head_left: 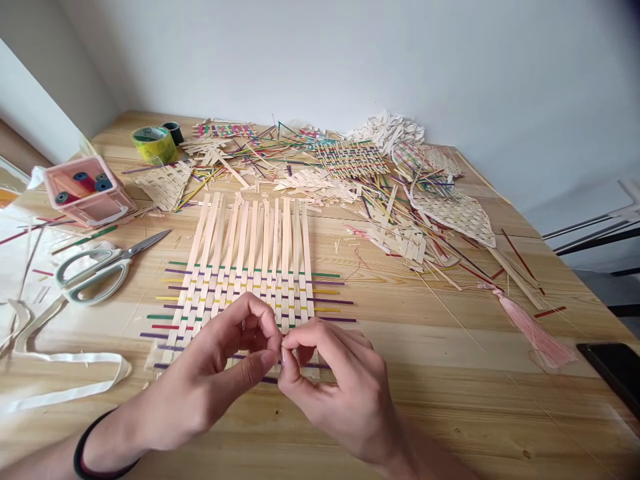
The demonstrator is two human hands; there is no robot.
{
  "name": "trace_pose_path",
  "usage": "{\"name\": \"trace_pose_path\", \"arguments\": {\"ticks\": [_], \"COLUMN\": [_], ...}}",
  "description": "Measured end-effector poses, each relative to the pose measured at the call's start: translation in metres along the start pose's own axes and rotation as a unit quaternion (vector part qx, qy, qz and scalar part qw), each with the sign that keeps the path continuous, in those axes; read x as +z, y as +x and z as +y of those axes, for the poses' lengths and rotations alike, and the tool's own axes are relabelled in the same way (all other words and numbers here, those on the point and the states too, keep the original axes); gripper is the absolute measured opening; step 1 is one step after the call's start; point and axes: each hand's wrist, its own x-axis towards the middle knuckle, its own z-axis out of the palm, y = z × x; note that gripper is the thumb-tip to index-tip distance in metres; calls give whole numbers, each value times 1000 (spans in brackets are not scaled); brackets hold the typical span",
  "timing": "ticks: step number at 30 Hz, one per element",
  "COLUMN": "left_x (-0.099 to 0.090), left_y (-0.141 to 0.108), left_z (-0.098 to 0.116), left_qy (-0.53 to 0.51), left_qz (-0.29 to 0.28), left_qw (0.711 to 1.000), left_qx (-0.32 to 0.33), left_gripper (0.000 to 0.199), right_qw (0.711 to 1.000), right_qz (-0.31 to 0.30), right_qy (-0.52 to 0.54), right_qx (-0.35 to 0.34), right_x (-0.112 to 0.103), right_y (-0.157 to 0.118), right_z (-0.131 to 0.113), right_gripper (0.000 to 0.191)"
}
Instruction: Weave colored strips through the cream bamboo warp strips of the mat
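My left hand and my right hand meet fingertip to fingertip over the near part of a woven mat. Both are closed in a pinch, thumb against forefinger. Whatever sits between the fingertips is too small to make out. The mat has pale upright strips crossed by thin purple, yellow, green and red strips, whose ends stick out at both sides. At its far end the pale strips run loose and uncrossed. My hands hide much of its near edge.
Scissors lie left of the mat, near a pink box of thread spools and a white ribbon. Yellow tape, scattered strips and a woven fan lie behind. A pink tassel and dark phone are at right.
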Motion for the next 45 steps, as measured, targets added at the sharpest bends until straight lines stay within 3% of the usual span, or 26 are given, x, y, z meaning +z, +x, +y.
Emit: {"name": "trace_pose_path", "arguments": {"ticks": [7, 13, 25, 34, 45], "left_x": [1, -6, -3, -4, -2], "left_y": [0, 4, 5, 4, 1], "left_z": [-3, -10, -9, -11, -7], "left_qy": [-12, -39, -168, -165, -84], "left_qz": [5, 49, 18, 3, 6], "left_qw": [1000, 997, 986, 986, 996], "left_qx": [5, 39, 11, 21, 32], "left_gripper": [13, 9, 19, 15, 6], "right_qw": [999, 996, 996, 996, 999], "right_qz": [-11, -43, 28, 32, 23], "right_qy": [33, 67, 84, 79, 48], "right_qx": [-12, -47, -11, -16, -7], "right_x": [1, 5, -6, -8, -6], "right_y": [0, -4, 7, 6, 5], "right_z": [0, -8, -6, -7, -7], "right_gripper": [20, 17, 19, 21, 19]}}
